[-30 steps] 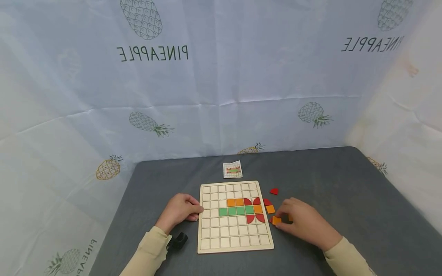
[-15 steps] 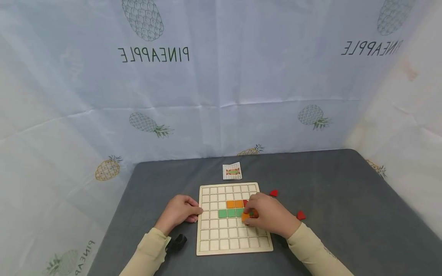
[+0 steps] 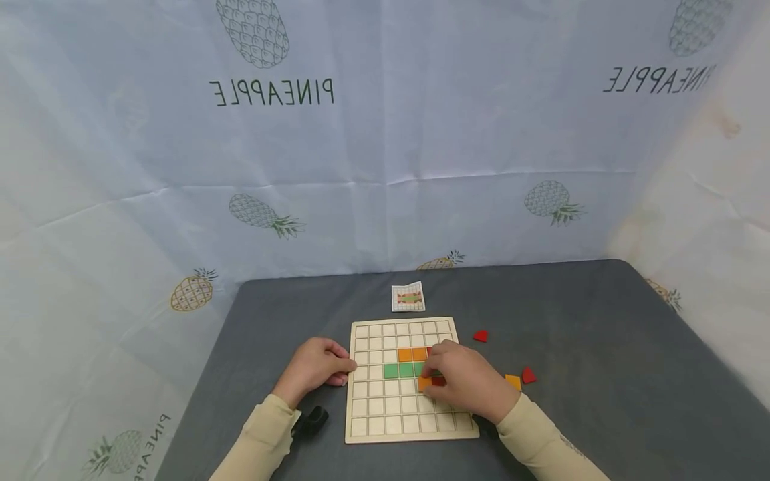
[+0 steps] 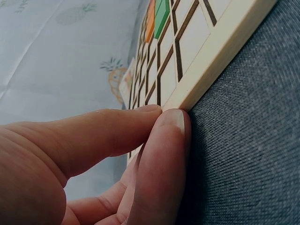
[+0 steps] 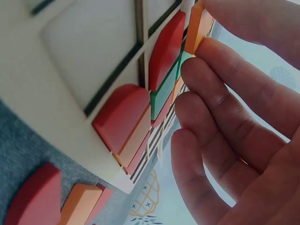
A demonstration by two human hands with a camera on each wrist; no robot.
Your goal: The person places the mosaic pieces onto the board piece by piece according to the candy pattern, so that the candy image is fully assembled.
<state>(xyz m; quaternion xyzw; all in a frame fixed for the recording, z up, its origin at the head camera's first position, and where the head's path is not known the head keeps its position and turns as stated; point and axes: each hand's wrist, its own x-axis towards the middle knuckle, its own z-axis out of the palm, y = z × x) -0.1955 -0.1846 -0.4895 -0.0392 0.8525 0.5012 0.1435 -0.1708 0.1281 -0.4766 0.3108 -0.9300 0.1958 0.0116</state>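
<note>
A square wooden grid board (image 3: 393, 405) lies on the dark table. At its left edge, my left hand (image 3: 315, 364) pinches the rim between thumb and finger, as the left wrist view shows close up. Over the board, my right hand (image 3: 463, 377) holds an orange square tile (image 5: 196, 28) between thumb and index finger, beside the row of green tiles (image 3: 399, 370). Orange tiles (image 3: 412, 355) sit in the row above. Red rounded tiles (image 5: 124, 117) fill cells toward the right edge, mostly hidden in the head view by my right hand.
A small printed pattern card (image 3: 408, 297) lies behind the board. To the right are a loose red piece (image 3: 480, 336), an orange tile (image 3: 512, 381) and another red piece (image 3: 528, 375). A black object (image 3: 313, 419) is by my left wrist. Pineapple-print cloth (image 3: 385, 227) hangs behind.
My right hand has moved left from the loose pieces beside the board to over the grid, carrying an orange tile. The left hand stays at the board's edge.
</note>
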